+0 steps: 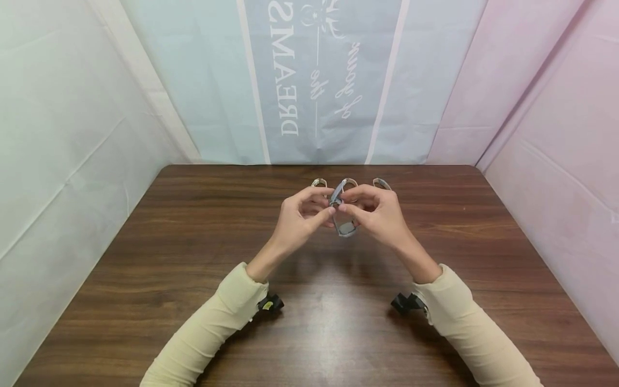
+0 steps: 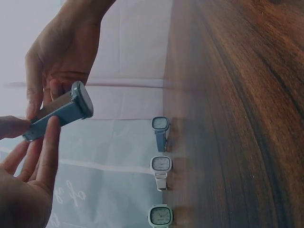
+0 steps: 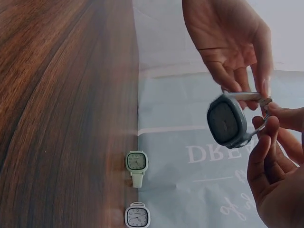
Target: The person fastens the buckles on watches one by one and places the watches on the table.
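Both hands hold a grey-blue wristwatch (image 1: 346, 229) over the middle of the table, its square case hanging below the fingers. My left hand (image 1: 301, 215) pinches one end of the strap between thumb and fingers. Opposite it, my right hand (image 1: 382, 215) pinches the strap near the buckle. In the right wrist view the strap ends meet between the two hands, and the watch's dark dial (image 3: 226, 122) faces that camera. The left wrist view catches the case (image 2: 83, 100) edge-on, with the strap running back to the fingertips.
Behind the hands, a pale green watch (image 3: 137, 161), a white watch (image 2: 161, 164) and a blue watch (image 2: 160, 124) stand in a row on the wooden table (image 1: 193, 258). A lettered cloth (image 1: 319, 107) hangs at the table's far edge, with pale sheets on both sides.
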A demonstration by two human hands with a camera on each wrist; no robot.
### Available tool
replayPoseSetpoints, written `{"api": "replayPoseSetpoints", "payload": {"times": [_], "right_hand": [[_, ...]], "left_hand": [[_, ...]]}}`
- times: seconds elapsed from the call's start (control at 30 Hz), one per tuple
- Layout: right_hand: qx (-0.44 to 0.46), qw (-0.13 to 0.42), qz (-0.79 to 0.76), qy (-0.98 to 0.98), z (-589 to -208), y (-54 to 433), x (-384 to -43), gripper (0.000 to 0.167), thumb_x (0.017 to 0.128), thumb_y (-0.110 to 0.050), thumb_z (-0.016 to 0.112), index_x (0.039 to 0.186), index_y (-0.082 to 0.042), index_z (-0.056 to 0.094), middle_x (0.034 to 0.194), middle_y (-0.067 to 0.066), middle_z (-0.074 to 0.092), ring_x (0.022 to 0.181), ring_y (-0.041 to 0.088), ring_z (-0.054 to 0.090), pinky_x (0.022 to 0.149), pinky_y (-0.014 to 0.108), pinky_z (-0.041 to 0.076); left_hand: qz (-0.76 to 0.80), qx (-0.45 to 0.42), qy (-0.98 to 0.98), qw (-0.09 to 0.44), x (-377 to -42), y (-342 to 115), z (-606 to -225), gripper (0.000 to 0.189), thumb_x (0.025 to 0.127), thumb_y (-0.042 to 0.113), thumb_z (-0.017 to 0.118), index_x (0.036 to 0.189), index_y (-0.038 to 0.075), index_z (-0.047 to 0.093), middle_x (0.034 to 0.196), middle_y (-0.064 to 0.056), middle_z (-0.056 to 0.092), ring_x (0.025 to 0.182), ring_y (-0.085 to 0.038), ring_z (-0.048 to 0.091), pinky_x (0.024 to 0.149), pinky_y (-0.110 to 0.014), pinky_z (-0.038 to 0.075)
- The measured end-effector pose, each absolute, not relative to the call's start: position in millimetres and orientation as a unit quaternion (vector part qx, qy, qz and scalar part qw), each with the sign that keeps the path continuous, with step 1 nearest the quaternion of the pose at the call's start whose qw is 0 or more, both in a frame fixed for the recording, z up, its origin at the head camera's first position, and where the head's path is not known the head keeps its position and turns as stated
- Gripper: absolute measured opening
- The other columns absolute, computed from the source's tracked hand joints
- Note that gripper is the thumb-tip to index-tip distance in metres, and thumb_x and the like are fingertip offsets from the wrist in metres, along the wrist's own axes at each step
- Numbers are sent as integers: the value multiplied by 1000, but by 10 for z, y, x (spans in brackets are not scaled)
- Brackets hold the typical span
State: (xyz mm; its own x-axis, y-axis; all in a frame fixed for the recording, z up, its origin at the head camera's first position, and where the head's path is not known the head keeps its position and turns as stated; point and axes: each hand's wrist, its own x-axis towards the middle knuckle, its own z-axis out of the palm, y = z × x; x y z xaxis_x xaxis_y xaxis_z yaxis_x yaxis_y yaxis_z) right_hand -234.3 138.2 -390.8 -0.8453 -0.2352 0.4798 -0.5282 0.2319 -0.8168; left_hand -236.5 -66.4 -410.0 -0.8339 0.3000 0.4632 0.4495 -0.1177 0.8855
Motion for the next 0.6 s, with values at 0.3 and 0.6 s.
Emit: {"api": "replayPoseSetpoints", "payload": {"times": [0.3,0.6], "right_hand": [[237,124,576,-772,-3899,1374,-2341,13,87,-3,82,100,-3,79,66,23,67,48,7,54,44,23,49],[260,126,558,-778,-3893,1353,-2338,17,85,-1,83,102,-2,79,71,25,71,46,9,56,44,22,48]], "left_hand": [[-681,-269,-679,42,-2395,-679,-4089,24,100,9,67,123,3,71,112,-18,74,88,-25,73,83,-59,61],[-709,-227,-668,6,-2402,-674,-4047,14,104,12,63,111,1,67,111,-6,68,99,-11,66,93,-43,61]]}}
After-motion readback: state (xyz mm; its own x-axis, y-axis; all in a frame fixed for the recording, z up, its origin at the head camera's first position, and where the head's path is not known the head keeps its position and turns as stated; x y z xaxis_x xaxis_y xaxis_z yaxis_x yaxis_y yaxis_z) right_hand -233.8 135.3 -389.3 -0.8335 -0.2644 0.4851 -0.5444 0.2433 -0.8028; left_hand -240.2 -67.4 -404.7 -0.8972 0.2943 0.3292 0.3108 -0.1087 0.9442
